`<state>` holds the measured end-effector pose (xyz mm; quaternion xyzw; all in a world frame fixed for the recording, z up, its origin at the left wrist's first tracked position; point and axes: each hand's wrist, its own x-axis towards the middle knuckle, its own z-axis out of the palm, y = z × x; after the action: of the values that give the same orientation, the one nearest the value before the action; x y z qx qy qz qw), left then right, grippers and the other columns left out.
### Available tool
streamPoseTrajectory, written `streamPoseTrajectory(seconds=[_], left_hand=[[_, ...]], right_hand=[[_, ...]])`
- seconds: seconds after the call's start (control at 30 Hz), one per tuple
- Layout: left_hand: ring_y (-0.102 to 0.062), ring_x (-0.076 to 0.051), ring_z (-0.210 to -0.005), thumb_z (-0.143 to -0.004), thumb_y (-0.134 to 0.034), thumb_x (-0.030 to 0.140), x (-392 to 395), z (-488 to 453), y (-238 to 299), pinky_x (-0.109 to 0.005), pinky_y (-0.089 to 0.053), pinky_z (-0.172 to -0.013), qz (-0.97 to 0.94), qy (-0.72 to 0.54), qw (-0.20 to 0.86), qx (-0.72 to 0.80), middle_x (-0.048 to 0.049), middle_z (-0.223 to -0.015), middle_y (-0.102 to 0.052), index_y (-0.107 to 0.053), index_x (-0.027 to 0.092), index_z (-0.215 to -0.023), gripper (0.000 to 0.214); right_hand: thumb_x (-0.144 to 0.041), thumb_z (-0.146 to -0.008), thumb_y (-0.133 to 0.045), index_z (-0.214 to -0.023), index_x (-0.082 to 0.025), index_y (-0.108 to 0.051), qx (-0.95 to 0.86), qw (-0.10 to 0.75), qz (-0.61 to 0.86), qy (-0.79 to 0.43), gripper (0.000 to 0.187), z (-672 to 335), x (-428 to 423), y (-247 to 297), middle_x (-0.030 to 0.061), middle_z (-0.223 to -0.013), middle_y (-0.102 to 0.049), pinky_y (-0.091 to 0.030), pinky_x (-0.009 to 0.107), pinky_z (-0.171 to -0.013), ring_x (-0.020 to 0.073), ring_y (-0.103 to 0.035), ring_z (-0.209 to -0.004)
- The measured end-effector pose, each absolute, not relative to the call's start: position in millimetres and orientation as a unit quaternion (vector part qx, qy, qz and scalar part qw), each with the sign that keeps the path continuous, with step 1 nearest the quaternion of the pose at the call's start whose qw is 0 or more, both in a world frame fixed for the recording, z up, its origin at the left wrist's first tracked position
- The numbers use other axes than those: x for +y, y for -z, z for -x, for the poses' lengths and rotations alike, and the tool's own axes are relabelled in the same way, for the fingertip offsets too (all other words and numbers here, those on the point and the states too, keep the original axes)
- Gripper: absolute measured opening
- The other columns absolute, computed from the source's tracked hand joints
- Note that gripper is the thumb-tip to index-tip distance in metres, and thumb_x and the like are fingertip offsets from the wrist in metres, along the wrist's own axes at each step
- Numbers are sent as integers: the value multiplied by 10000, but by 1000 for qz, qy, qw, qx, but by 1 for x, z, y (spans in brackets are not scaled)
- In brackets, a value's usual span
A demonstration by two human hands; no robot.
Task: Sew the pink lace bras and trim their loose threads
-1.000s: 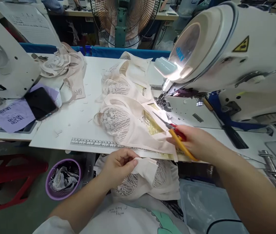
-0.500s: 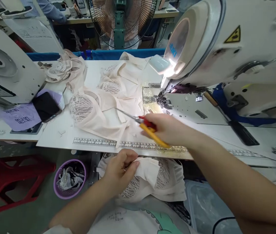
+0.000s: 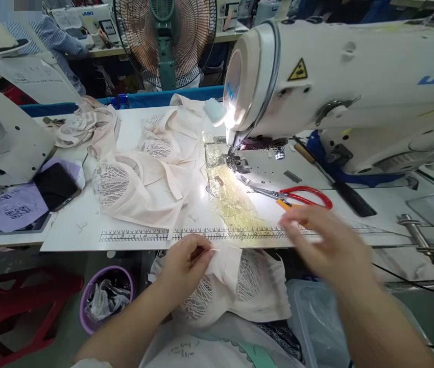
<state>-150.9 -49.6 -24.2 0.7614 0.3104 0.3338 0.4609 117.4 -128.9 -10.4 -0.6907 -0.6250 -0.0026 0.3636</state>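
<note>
My left hand (image 3: 184,263) is closed, pinching the band of a cream bra (image 3: 247,283) with patterned cups at the table's front edge. The bra hangs over my lap, its pinched edge partly hidden by my fingers. Scissors (image 3: 278,194) with one red and one yellow handle lie on the table just right of the needle area, blades toward the sewing machine (image 3: 263,92). My right hand (image 3: 326,245), blurred by motion, hovers at the yellow handle with thumb and fingers apart. Its fingertips cover part of that handle.
More cream bras (image 3: 140,189) lie left of the needle. A phone (image 3: 56,186) rests on purple paper at far left. A printed ruler (image 3: 136,235) runs along the front edge. Below stand a purple bin (image 3: 85,306) and a red stool (image 3: 21,291). A black-handled tool (image 3: 355,199) lies right.
The scissors, earlier in my right hand above the bras, now lie on the table by the needle. My right hand has moved right. My left hand keeps its pinch. The view has shifted right.
</note>
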Motion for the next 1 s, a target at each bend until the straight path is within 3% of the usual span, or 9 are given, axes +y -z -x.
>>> streamPoseTrajectory(seconds=[0.07,0.13,0.27,0.47,0.57,0.67,0.73,0.87,1.0], left_hand=[[-530,-91,-586,-796,-549,173,-54,153,20,-187,-447,-514,-710,-327,528,330,-9,-708,-579,-548,163,-785,15],[-541,-97,-604,-776,-572,186,-57,157,17,-196,-459,-534,-664,-317,583,345,-12,-698,-577,-563,153,-756,40],[-569,-118,-674,-759,-598,193,-58,166,17,-224,-473,-595,-634,-285,624,357,-37,-757,-593,-623,138,-780,64],[-602,-156,-811,-802,-540,189,-58,177,14,-265,-480,-671,-734,-224,540,346,-91,-943,-595,-632,145,-731,125],[-598,-156,-790,-811,-514,201,-59,176,8,-259,-466,-629,-780,-217,454,373,-97,-961,-605,-561,149,-641,184],[-513,-106,-534,-825,-508,236,-57,174,7,-231,-406,-491,-794,-189,380,435,-20,-732,-608,-534,173,-748,103],[-480,-101,-490,-843,-491,231,-54,174,9,-225,-392,-472,-809,-177,344,442,22,-641,-571,-527,187,-819,62],[-587,-140,-758,-877,-417,155,-49,178,11,-247,-472,-638,-849,-200,340,352,-31,-846,-609,-573,197,-891,162],[-576,-127,-746,-897,-403,196,-48,185,2,-248,-483,-652,-867,-146,346,328,-56,-942,-563,-594,213,-1036,236]], right_hand=[[-297,-770,-653,-882,-222,-625,-663,393,627,-115,138,-72,-141,17,67,-903,-615,-502,370,-699,237,-590,-850],[-250,-777,-654,-898,-205,-611,-673,435,571,-179,137,-31,-147,20,70,-926,-563,-508,341,-689,211,-572,-842],[-109,-814,-550,-835,-179,-597,-670,471,562,-119,88,7,-145,19,71,-926,-486,-486,302,-650,185,-537,-836],[-61,-799,-485,-814,-174,-507,-683,476,548,-81,116,-2,-137,19,110,-992,-555,-475,392,-799,237,-547,-976],[-95,-835,-460,-813,-193,-490,-695,441,561,-85,105,-4,-132,22,43,-795,-615,-484,300,-671,175,-599,-767],[-178,-860,-475,-810,-186,-514,-680,380,626,-25,63,-4,-126,23,3,-632,-592,-420,255,-523,146,-558,-562],[-218,-864,-479,-823,-169,-547,-675,339,655,1,93,-4,-122,22,-1,-595,-585,-385,260,-500,153,-550,-534],[-215,-882,-450,-704,-176,-584,-699,276,659,-11,227,-3,-118,16,-8,-537,-533,-308,266,-481,150,-500,-502],[-186,-893,-441,-711,-157,-626,-710,284,644,-3,261,0,-118,15,12,-552,-524,-297,279,-519,159,-482,-536]])
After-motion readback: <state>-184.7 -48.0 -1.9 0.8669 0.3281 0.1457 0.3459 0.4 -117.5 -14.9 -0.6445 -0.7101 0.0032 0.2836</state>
